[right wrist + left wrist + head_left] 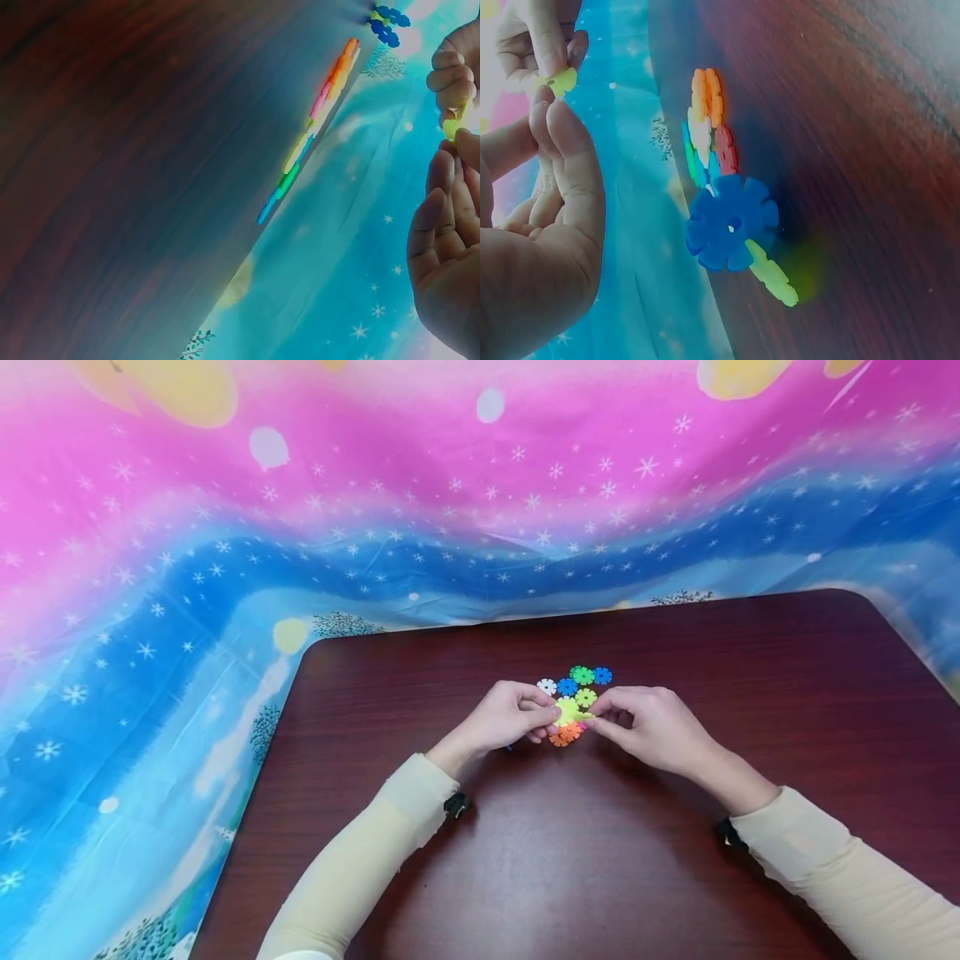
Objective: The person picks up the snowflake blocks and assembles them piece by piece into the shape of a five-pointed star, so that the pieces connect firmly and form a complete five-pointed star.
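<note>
Yellow discs [567, 711] between the fingers [613, 699]

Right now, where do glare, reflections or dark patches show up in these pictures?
Head view: a pale sheen lies on the dark brown wooden table. Left wrist view: a blurry yellow-green glow, likely a reflection, shows beside the yellow-green, notched, plastic-looking piece. Right wrist view: the table's left side is dark, while the bottom-right corner looks whitish below the bare right hand.

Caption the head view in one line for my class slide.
Left grip and right grip hold bright yellow notched plastic between them, above a dark table bearing colourful flower-shaped discs.
</note>
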A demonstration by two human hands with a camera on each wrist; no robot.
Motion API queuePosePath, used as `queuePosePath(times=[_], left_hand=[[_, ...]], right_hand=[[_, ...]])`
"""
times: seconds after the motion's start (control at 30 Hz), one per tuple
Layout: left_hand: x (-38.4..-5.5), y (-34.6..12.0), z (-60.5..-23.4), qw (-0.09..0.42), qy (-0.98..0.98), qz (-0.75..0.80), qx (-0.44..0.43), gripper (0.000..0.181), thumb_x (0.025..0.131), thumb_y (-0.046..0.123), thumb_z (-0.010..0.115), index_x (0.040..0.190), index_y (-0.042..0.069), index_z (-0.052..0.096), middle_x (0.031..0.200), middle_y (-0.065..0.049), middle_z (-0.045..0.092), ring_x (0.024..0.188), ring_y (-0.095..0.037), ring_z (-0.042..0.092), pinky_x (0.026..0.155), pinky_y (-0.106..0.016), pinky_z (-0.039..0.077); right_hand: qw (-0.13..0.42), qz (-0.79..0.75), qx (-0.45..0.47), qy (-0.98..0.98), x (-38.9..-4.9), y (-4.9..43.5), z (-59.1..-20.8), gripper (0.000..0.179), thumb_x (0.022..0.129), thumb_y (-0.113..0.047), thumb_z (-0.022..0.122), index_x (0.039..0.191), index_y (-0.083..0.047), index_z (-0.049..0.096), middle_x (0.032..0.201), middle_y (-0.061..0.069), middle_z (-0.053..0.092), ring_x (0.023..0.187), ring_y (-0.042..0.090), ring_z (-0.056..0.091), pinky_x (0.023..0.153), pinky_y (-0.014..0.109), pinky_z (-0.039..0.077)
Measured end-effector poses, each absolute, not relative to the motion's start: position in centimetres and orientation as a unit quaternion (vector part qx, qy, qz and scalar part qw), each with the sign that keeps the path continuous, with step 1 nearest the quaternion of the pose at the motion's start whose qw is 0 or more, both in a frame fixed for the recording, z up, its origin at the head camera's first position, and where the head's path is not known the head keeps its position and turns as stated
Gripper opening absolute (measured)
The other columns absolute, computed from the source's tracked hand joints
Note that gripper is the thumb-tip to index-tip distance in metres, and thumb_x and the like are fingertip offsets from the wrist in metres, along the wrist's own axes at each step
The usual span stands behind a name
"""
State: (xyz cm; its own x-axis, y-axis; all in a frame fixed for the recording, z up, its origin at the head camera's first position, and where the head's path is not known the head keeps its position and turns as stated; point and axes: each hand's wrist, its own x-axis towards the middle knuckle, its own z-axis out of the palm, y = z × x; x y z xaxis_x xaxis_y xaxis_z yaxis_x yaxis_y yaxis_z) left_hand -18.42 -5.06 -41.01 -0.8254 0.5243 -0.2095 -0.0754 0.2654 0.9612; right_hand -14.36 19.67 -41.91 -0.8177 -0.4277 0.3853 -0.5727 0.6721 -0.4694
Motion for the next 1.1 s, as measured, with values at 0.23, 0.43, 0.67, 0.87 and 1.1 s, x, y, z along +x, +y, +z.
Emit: queuePosePath(times=[0.23, 0.43, 0.67, 0.87, 1.1], left_hand=[[-18.2, -5.0, -41.1, 0.261, 0.745, 0.597, 0.144, 0.018, 0.099, 0.007, 0.072, 0.111, -0.007, 0.072, 0.086, -0.013, 0.076, 0.092, -0.051, 0.069, 0.085, -0.057, 0.059], [-18.1, -5.1, -41.3, 0.254, 0.738, 0.61, 0.14, 0.017, 0.098, 0.006, 0.072, 0.108, -0.007, 0.072, 0.084, -0.014, 0.076, 0.087, -0.047, 0.07, 0.081, -0.052, 0.062], [-18.0, -5.1, -41.7, 0.256, 0.713, 0.643, 0.113, 0.017, 0.098, 0.005, 0.072, 0.108, -0.009, 0.072, 0.084, -0.016, 0.076, 0.084, -0.041, 0.072, 0.074, -0.04, 0.064], [-18.0, -5.3, -41.9, 0.241, 0.711, 0.652, 0.106, 0.016, 0.097, 0.004, 0.072, 0.107, -0.008, 0.071, 0.085, -0.017, 0.076, 0.082, -0.041, 0.073, 0.072, -0.037, 0.064], [-18.3, -5.9, -41.7, 0.226, 0.707, 0.663, 0.097, 0.018, 0.099, 0.006, 0.07, 0.11, -0.008, 0.071, 0.087, -0.015, 0.077, 0.078, -0.033, 0.074, 0.073, -0.035, 0.063]], right_hand=[[0.155, 0.299, 0.3, -0.892, -14.2, 19.5, -42.0, 0.018, 0.08, -0.016, 0.092, 0.094, -0.016, 0.079, 0.085, -0.008, 0.073, 0.07, 0.003, 0.059, 0.062, 0.035, 0.057], [0.186, 0.291, 0.327, -0.88, -14.2, 19.0, -41.9, 0.02, 0.078, -0.012, 0.092, 0.091, -0.012, 0.078, 0.085, -0.003, 0.074, 0.069, 0.005, 0.062, 0.062, 0.031, 0.057], [0.191, 0.297, 0.332, -0.874, -14.2, 18.5, -41.6, 0.021, 0.077, -0.006, 0.092, 0.091, -0.012, 0.078, 0.086, -0.001, 0.074, 0.069, 0.008, 0.063, 0.061, 0.033, 0.057], [0.132, 0.292, 0.297, -0.899, -14.7, 18.4, -41.4, 0.024, 0.079, -0.016, 0.093, 0.098, -0.012, 0.078, 0.085, -0.003, 0.073, 0.071, 0.008, 0.063, 0.064, 0.032, 0.057], [0.014, 0.204, 0.252, -0.946, -16.4, 18.1, -42.6, 0.036, 0.084, -0.033, 0.089, 0.109, -0.011, 0.077, 0.089, -0.003, 0.069, 0.07, 0.01, 0.056, 0.065, 0.034, 0.052]])
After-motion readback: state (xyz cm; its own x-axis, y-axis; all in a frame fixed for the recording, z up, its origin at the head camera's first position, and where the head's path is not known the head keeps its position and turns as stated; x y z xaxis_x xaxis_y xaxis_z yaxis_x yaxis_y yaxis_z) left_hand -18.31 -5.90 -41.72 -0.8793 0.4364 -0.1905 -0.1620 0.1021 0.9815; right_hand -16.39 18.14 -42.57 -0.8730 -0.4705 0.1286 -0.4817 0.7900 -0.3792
